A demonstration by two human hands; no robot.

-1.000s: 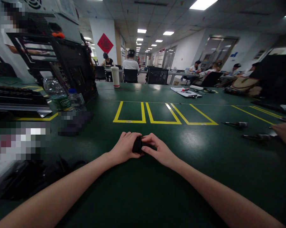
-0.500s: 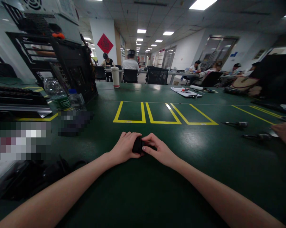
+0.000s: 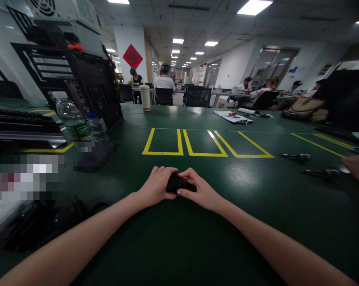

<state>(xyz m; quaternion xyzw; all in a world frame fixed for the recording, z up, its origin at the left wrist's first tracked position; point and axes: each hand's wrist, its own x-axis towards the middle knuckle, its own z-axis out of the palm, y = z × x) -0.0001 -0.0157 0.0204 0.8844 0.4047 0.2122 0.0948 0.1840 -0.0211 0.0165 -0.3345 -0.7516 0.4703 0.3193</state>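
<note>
A small black box-like object [image 3: 172, 182] is between my two hands, low over the green table [image 3: 179, 238]; its exact kind does not show. My left hand [image 3: 158, 185] wraps round its left side, fingers over the top and thumb at the near edge. From the right, the curved index finger and thumb of my right hand [image 3: 201, 188] pinch its right side, with a gap between finger and palm. My fingers hide part of the object.
Beyond my hands, yellow tape outlines [image 3: 163, 153] mark the table. Left are a computer case [image 3: 93, 87], plastic bottles [image 3: 75, 121] and black cables [image 3: 69, 214]. Right lie two screwdriver-like tools [image 3: 298, 157] and another person's hand [image 3: 356, 167]. Farther back stand a white tumbler [image 3: 145, 97] and a clipboard [image 3: 233, 116].
My right thumb has slid slightly down and toward me along the black object. The left hand keeps its hold, and the object stays in nearly the same place.
</note>
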